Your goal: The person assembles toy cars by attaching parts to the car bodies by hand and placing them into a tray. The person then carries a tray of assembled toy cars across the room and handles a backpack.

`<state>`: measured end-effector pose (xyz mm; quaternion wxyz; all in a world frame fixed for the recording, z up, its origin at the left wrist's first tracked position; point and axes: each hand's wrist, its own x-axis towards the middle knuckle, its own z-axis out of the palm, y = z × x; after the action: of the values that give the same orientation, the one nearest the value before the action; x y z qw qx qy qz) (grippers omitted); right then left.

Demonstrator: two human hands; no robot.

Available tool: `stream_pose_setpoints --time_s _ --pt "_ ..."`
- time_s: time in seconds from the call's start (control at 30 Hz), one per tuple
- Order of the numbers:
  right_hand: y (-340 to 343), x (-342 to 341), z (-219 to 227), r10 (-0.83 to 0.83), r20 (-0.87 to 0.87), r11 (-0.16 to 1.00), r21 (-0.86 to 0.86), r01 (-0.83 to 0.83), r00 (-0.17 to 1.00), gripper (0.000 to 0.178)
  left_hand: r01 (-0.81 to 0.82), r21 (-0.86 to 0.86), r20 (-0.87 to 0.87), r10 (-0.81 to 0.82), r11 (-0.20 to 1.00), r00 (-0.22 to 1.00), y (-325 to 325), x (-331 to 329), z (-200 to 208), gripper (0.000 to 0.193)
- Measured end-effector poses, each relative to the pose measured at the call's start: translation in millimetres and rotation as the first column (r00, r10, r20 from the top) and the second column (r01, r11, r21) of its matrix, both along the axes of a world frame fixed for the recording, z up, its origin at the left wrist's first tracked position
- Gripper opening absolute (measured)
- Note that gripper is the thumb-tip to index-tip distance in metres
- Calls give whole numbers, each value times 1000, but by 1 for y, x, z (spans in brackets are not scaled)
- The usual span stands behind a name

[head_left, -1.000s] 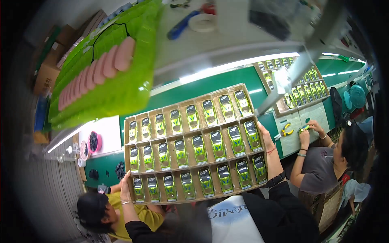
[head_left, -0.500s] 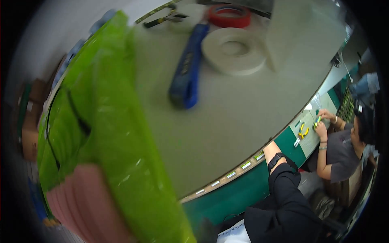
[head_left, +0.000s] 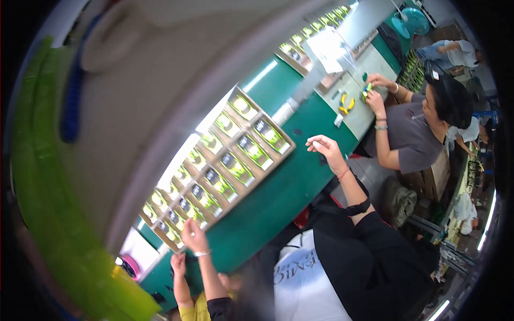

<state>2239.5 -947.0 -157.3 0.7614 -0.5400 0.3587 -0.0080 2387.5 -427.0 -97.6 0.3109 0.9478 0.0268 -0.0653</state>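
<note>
My right hand [head_left: 324, 148] is raised over the green worktop, its fingers loosely bent and somewhat apart, with nothing visible in it. A red band circles that wrist. My left hand [head_left: 193, 236] is at the near left corner of a divided wooden tray [head_left: 289, 145], its fingers loosely curled and nothing plain to see between them. A light bracelet is on the left wrist. In the tray's compartments lie several small yellow-green and black packaged items [head_left: 234, 167]. A blurred shelf edge hides the tray's far left side.
A shelf [head_left: 144, 80] crosses the upper left, with a white tape roll [head_left: 110, 37], a blue-handled tool [head_left: 72, 96] and green plastic sheeting [head_left: 40, 176]. Right, a co-worker [head_left: 409, 128] handles a small green part beside yellow pliers [head_left: 347, 103]. Another person's hand [head_left: 179, 264] is beside my left.
The view has swung away from the shelf top, bringing the tray, worktop and both my hands into sight. The pink ribbed thing has left the picture.
</note>
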Motion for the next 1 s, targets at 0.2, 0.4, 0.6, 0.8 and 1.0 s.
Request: stream_pose_setpoints --time_s 0.2,0.4,0.6,0.8,1.0 --pt "41 -20 5 101 20 990 100 -103 995 14 337 -676 -484 -740 655 468 -267 -136 33 21" --pt "62 -32 -15 530 77 816 223 -533 844 17 -309 -783 -587 -805 539 83 -345 -261 14 40" --pt "74 -121 -34 860 182 492 -51 -869 476 18 -319 -741 -595 -357 591 720 -333 -281 83 30" --pt "23 -187 -41 924 -70 -348 -563 -749 -376 62 -522 -697 -638 -94 492 764 -333 -375 123 44" --pt "53 -170 -70 843 16 -464 -483 -743 -537 55 -508 -492 -466 278 707 840 -300 -402 125 54"
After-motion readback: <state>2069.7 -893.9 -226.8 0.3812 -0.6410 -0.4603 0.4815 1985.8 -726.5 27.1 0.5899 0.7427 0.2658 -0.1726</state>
